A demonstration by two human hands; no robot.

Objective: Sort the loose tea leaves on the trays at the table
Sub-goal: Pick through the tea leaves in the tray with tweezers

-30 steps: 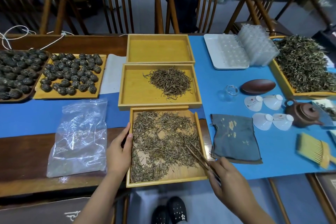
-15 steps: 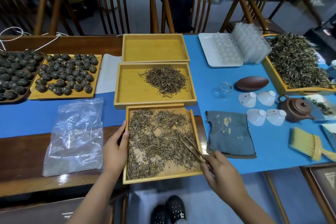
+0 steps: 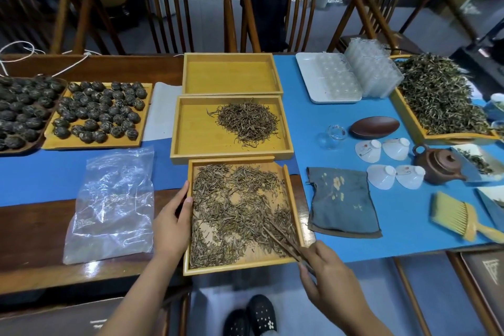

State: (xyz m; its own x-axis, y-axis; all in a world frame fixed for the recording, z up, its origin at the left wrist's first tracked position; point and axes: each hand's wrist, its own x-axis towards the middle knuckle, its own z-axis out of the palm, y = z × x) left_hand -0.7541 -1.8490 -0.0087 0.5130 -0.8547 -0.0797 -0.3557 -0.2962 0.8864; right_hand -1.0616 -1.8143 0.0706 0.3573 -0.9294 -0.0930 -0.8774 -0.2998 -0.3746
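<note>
Tea leaves point(image 3: 240, 210) scattered in near tray point(image 3: 296, 199); middle tray point(image 3: 191, 128) holds pile.

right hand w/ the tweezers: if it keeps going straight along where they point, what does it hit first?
Likely the loose tea leaves in the near tray. The tweezers in the right hand aim up-left, tips already low among them; the exact height is unclear from this view.

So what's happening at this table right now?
A person is sorting loose tea. The left hand steadies the near tray by its left edge, while the right hand holds tweezers with their tips down in the scattered leaves. The middle tray holds a small pile; the far tray has no leaves in it.
</note>
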